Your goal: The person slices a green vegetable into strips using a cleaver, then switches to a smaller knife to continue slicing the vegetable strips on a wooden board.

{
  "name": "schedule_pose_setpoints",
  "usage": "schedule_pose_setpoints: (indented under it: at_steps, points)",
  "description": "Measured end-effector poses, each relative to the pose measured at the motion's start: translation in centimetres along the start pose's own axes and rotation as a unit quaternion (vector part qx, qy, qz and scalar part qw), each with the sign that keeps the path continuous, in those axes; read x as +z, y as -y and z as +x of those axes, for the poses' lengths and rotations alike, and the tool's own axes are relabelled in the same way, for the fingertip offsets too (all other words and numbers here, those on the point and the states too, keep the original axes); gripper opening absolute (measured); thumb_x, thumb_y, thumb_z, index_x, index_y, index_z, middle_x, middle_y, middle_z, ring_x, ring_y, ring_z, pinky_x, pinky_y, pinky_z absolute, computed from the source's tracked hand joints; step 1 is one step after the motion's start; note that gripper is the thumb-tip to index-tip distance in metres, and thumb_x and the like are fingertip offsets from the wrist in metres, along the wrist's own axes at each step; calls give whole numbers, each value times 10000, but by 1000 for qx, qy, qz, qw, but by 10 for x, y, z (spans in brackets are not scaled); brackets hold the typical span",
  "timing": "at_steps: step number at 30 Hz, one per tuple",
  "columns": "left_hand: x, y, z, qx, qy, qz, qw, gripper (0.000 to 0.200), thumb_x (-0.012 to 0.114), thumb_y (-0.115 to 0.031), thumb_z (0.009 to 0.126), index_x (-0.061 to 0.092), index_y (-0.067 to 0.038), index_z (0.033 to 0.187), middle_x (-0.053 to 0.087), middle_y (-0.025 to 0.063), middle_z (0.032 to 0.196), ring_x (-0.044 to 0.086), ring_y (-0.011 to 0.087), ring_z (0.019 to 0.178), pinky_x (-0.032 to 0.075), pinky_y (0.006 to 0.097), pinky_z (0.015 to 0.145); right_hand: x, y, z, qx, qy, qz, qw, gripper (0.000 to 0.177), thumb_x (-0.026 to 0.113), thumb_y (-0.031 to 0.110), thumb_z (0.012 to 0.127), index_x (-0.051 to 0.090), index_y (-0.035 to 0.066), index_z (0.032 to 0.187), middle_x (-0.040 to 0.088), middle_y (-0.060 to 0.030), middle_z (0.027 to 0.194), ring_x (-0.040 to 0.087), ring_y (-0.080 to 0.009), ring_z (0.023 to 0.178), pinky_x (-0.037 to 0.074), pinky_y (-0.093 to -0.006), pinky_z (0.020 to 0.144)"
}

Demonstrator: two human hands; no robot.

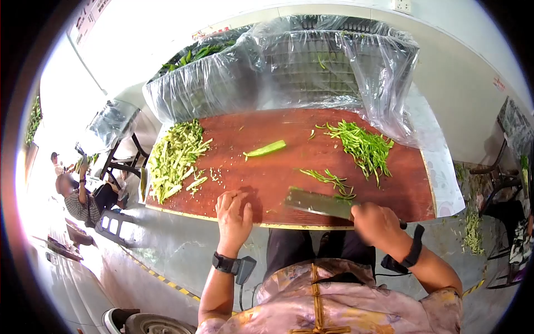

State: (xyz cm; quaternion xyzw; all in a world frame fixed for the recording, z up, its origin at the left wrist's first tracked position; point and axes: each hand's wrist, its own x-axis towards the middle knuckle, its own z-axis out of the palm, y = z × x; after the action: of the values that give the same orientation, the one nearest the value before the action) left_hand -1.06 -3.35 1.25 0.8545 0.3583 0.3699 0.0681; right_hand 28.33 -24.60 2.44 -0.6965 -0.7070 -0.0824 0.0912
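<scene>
A cleaver (318, 204) is in my right hand (379, 225), its broad blade pointing left over the front part of the red-brown board (267, 189). Thin green shreds (328, 179) lie just beyond the blade, and a few touch it. My left hand (233, 216) rests on the board near its front edge, thumb apart from the fingers, holding nothing I can see. Farther in lies a single light green vegetable piece (266, 149). A heap of pale green chopped pieces (177, 158) covers the left end. Toward the right is a pile of thin green strips (364, 147).
Plastic-lined crates (306, 67) stand along the board's far edge, greens showing in the left one. A black stand (123, 161) and a seated person (83, 200) are at left. Vegetable scraps (473, 231) lie on the floor at right, near a chair.
</scene>
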Motion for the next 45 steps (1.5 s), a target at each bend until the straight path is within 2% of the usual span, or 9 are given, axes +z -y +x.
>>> schedule_pose_setpoints:
  at_steps: [11, 16, 20, 31, 34, 36, 39, 42, 45]
  points:
    - [-2, 20, 75, 109, 79, 61, 989, 300, 676, -133, 784, 664, -47, 1071, 606, 121, 1035, 554, 342, 1013, 441, 473, 875, 1, -65, 90, 158, -71, 40, 984, 200, 600, 185, 940, 500, 22, 997, 634, -198, 688, 644, -411, 666, 500, -513, 583]
    - [23, 18, 118, 71, 137, 118, 981, 355, 675, -130, 794, 642, -49, 1138, 606, 149, 1070, 561, 359, 1055, 453, 477, 928, -24, -55, 66, 155, -93, 101, 978, 210, 591, 215, 945, 511, 28, 996, 638, -214, 699, 635, -422, 650, 499, -531, 581]
    - [56, 26, 136, 98, 172, 132, 971, 385, 670, -149, 782, 651, -97, 1163, 619, 120, 1079, 567, 339, 1064, 458, 476, 917, -37, -33, 35, 117, 15, 187, 975, 222, 606, 218, 936, 487, 38, 987, 623, -215, 689, 624, -441, 655, 479, -548, 574]
    - [91, 30, 143, 75, 215, 122, 966, 555, 642, -114, 778, 553, -98, 1325, 620, 149, 1192, 600, 381, 1101, 483, 500, 910, -35, -28, 11, 160, 45, 194, 967, 203, 639, 191, 917, 502, 49, 966, 643, -204, 749, 642, -431, 713, 482, -536, 608]
    - [81, 26, 141, 75, 231, 23, 970, 574, 630, -95, 819, 512, -96, 1380, 626, 178, 1185, 624, 382, 1040, 519, 475, 847, -34, -28, 12, 156, 23, 185, 970, 204, 646, 185, 913, 512, 47, 979, 646, -204, 740, 642, -432, 709, 481, -539, 607]
    - [64, 4, 139, -119, 332, -281, 892, 558, 611, -73, 869, 487, -84, 1413, 654, 194, 1166, 670, 324, 995, 548, 411, 800, -33, -29, 11, 151, 24, 185, 971, 207, 641, 185, 911, 507, 43, 980, 644, -210, 731, 645, -431, 706, 487, -535, 605]
    - [65, 11, 129, -92, 346, -268, 895, 542, 661, -229, 881, 525, -100, 1389, 670, 211, 1166, 700, 330, 977, 539, 444, 811, -32, -30, 14, 150, 23, 186, 971, 207, 639, 179, 908, 503, 41, 984, 643, -218, 727, 647, -432, 713, 494, -531, 610]
    - [37, -14, 119, -44, 294, -126, 947, 463, 630, -217, 895, 584, -100, 1341, 699, 209, 1052, 717, 301, 934, 546, 407, 812, -29, -30, 14, 150, 14, 184, 971, 200, 643, 170, 907, 512, 47, 997, 653, -221, 744, 651, -434, 731, 495, -530, 628]
    - [2, -33, 110, -82, 203, -162, 962, 346, 611, -177, 887, 674, -100, 1218, 707, 198, 1003, 707, 341, 931, 554, 404, 816, -29, -28, 12, 163, 23, 164, 973, 202, 645, 158, 904, 522, 45, 1018, 663, -210, 756, 654, -427, 730, 495, -536, 642]
